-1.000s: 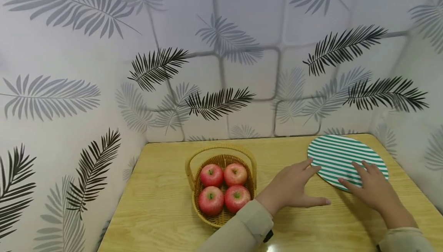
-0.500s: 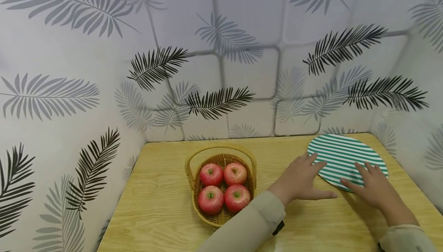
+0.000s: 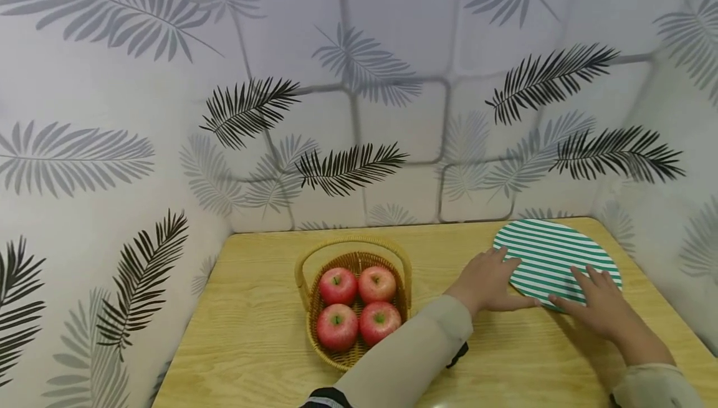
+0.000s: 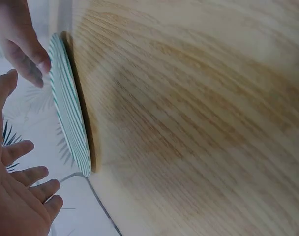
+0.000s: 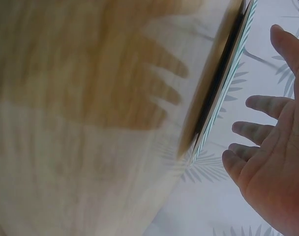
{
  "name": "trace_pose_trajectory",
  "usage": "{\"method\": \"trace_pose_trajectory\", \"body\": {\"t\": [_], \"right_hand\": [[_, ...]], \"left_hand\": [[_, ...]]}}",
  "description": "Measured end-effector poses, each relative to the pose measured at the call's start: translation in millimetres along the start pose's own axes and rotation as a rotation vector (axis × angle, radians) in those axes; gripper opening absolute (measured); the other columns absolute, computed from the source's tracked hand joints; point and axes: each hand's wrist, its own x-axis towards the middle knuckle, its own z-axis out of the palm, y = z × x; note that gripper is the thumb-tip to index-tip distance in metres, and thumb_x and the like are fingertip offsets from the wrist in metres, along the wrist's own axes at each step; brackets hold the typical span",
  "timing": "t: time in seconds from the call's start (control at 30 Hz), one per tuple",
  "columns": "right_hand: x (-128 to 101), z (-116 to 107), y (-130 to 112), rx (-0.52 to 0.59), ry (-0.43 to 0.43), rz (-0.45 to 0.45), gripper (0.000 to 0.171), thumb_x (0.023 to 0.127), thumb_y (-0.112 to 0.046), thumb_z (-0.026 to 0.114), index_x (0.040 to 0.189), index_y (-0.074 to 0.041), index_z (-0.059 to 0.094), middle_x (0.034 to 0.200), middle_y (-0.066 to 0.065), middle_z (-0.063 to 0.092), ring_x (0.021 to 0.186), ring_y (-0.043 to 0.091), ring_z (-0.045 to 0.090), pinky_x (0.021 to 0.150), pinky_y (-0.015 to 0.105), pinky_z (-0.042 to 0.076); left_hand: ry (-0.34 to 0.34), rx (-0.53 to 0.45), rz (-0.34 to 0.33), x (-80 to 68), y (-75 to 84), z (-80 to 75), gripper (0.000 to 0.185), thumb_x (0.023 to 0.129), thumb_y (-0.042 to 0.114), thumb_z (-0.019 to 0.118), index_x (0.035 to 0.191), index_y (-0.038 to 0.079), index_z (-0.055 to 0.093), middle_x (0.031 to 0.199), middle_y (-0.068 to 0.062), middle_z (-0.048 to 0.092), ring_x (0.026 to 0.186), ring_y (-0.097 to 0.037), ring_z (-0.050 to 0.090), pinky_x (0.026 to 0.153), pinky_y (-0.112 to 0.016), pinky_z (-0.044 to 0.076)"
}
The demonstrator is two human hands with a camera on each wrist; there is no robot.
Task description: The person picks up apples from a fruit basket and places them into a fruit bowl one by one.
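An oval board (image 3: 552, 258) with green and white stripes lies on the wooden table at the far right. In the head view my left hand (image 3: 489, 280) is at its left edge with the fingers spread. My right hand (image 3: 597, 302) reaches over its near right part, fingers also spread. The thumbs point toward each other, close together. In the left wrist view the left hand (image 4: 24, 196) appears apart from the striped board (image 4: 71, 108). A gap likewise shows between the right hand (image 5: 277, 142) and the board's edge (image 5: 228, 73) in the right wrist view. Neither hand holds anything.
A wicker basket (image 3: 310, 327) with an arched handle stands left of my left forearm. Several red apples (image 3: 338, 327) lie in it. Leaf-patterned walls (image 3: 392, 115) enclose the table (image 3: 235, 321) at the back and both sides.
My left hand has moved to the right and a little farther back, toward the striped board, its thumb now near the right thumb. My right hand has hardly moved. The head view has shifted slightly.
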Motion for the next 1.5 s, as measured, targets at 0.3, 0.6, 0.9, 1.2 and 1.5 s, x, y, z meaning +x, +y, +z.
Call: {"method": "trace_pose_trajectory", "body": {"t": [0.3, 0.6, 0.9, 1.2, 1.5], "right_hand": [[1, 1, 5, 0.021, -0.020, 0.004, 0.104, 0.105, -0.060, 0.057, 0.157, 0.022, 0.021, 0.155, 0.058, 0.012, 0.142, 0.080, 0.005, 0.110, 0.091, 0.014], [3, 2, 9, -0.003, -0.053, -0.004, 0.104, 0.106, -0.059, 0.055, 0.153, 0.027, 0.021, 0.155, 0.058, 0.011, 0.144, 0.078, 0.004, 0.110, 0.089, 0.020], [1, 8, 13, 0.006, -0.065, -0.006, 0.104, 0.107, -0.057, 0.055, 0.150, 0.031, 0.021, 0.151, 0.062, 0.011, 0.138, 0.083, 0.005, 0.108, 0.091, 0.019], [7, 5, 2, 0.000, -0.065, -0.005, 0.105, 0.109, -0.056, 0.051, 0.146, 0.035, 0.016, 0.149, 0.064, 0.006, 0.138, 0.083, 0.002, 0.112, 0.089, 0.015], [4, 6, 1, 0.009, -0.123, 0.022, 0.107, 0.109, -0.057, 0.050, 0.146, 0.036, 0.011, 0.148, 0.064, 0.001, 0.136, 0.084, -0.001, 0.112, 0.089, 0.013]], "left_hand": [[-0.100, 0.027, -0.072, 14.9, 2.5, 11.0, 0.081, 0.097, 0.083, 0.045, 0.162, 0.035, 0.045, 0.169, 0.006, 0.041, 0.156, -0.012, 0.040, 0.125, -0.028, 0.040], [-0.130, 0.016, -0.164, 28.5, 10.7, 27.7, 0.078, 0.097, 0.083, 0.044, 0.161, 0.039, 0.044, 0.169, 0.011, 0.038, 0.158, -0.010, 0.035, 0.126, -0.032, 0.039], [-0.155, 0.055, -0.164, 26.9, 18.1, 32.0, 0.072, 0.098, 0.081, 0.045, 0.159, 0.042, 0.045, 0.169, 0.013, 0.037, 0.156, -0.006, 0.037, 0.125, -0.030, 0.040], [-0.168, 0.142, -0.196, 36.8, 22.4, 36.3, 0.067, 0.103, 0.079, 0.033, 0.161, 0.047, 0.040, 0.170, 0.017, 0.035, 0.157, -0.003, 0.035, 0.123, -0.027, 0.041], [-0.196, 0.148, -0.214, 36.5, 19.4, 46.2, 0.064, 0.104, 0.078, 0.033, 0.160, 0.047, 0.042, 0.170, 0.017, 0.035, 0.158, -0.002, 0.033, 0.123, -0.027, 0.041]]}}
